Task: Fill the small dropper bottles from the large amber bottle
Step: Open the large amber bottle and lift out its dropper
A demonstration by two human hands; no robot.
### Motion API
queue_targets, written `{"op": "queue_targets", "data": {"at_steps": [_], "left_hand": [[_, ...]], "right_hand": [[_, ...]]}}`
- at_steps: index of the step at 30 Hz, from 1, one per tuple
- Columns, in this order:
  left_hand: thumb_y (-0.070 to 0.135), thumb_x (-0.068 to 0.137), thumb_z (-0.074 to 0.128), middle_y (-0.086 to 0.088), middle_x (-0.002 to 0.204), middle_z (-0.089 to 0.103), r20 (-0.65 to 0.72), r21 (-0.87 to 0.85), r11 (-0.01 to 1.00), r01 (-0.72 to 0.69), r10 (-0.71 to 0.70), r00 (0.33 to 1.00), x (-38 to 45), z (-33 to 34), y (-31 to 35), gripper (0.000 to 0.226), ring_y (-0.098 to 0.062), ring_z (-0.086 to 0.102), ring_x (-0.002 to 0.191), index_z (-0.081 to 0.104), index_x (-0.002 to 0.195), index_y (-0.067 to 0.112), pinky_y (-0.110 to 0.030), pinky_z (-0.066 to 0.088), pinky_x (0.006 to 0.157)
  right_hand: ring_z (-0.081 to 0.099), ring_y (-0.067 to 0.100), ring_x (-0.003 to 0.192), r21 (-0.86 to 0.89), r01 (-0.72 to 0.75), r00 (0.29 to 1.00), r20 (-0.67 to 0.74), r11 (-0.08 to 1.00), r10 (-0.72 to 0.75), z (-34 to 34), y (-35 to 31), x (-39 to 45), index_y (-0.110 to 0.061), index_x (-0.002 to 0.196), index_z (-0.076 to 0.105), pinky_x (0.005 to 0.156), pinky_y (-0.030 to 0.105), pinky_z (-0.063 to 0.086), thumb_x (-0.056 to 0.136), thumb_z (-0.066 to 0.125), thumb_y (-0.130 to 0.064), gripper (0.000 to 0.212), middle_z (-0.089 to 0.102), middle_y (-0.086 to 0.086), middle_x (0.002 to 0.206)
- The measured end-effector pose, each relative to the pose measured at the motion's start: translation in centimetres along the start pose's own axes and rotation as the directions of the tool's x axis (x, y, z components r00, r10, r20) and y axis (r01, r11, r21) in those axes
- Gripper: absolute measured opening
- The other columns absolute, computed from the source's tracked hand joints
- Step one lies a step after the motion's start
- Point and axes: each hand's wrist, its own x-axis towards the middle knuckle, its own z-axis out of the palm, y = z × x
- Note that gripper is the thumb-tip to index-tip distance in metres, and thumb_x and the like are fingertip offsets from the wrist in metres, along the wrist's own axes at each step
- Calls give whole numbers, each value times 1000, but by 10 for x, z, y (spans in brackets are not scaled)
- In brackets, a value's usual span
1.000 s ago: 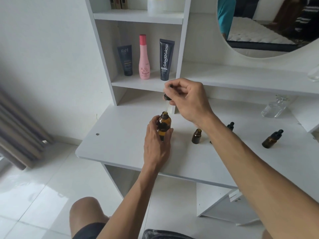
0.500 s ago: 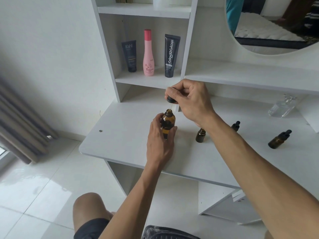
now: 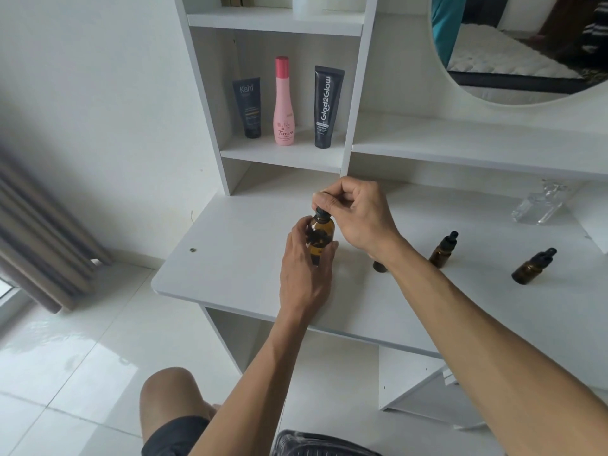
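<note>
— Holding what, in each hand?

— My left hand (image 3: 304, 268) wraps its fingers and thumb round the body of the large amber bottle (image 3: 320, 236), which stands upright on the white vanity desk (image 3: 237, 258). My right hand (image 3: 357, 213) is curled above it, fingertips pinching the black dropper cap (image 3: 320, 213) that sits at the bottle's neck.

— Is the cap fully seated?

— I cannot tell; my fingers cover most of it, and only its lower edge shows against the glass.

— Where are the small dropper bottles?

— Three, all on the desk to my right. One small amber bottle (image 3: 379, 266) is mostly hidden behind my right wrist, so its top cannot be seen. A second capped dropper bottle (image 3: 442, 251) stands just beyond my forearm. A third capped dropper bottle (image 3: 531, 268) stands farther right, well apart from the large bottle.

— And the surroundings?

— On the shelf behind the desk: a dark Kahf tube (image 3: 248, 108), a pink Tamara bottle (image 3: 283, 103) and a black Glad2Glow tube (image 3: 325, 108), side by side. A clear glass bottle (image 3: 539, 205) lies at the desk's back right, below a round mirror (image 3: 526, 44).
</note>
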Motion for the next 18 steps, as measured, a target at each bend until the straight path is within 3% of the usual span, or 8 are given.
{"op": "queue_targets", "data": {"at_steps": [7,11,13,18], "left_hand": [[34,97,65,7,128,61,4,-12,1000,4,-4,1000,0,0,-1,48,-7,61,108,41,138,34,-37,56,90],[31,97,66,9,126,59,10,-6,1000,1,-1,1000,0,0,-1,47,18,53,98,43,138,32,-25,49,86],[30,98,66,13,124,57,14,-6,1000,1,-1,1000,0,1,-1,47,24,50,98,42,138,33,-21,45,85],[30,97,67,16,125,55,11,-21,1000,4,-4,1000,1,1,-2,47,13,53,102,43,137,35,-26,50,89]], "right_hand": [[73,24,77,48,8,1000,-2,999,-7,-2,-7,0,-9,86,71,80,47,61,88,75,-21,13,75,6,79],[75,21,77,120,16,1000,-26,993,-13,-8,-23,4,-6,90,69,76,40,63,90,73,-19,14,75,14,84],[75,24,80,156,23,999,-44,988,-17,-11,-32,5,-7,90,68,73,38,63,91,72,-17,11,74,17,87],[76,27,82,259,43,994,-110,965,-14,-19,-44,9,-6,96,71,78,37,63,91,73,-15,11,75,14,85]]}}
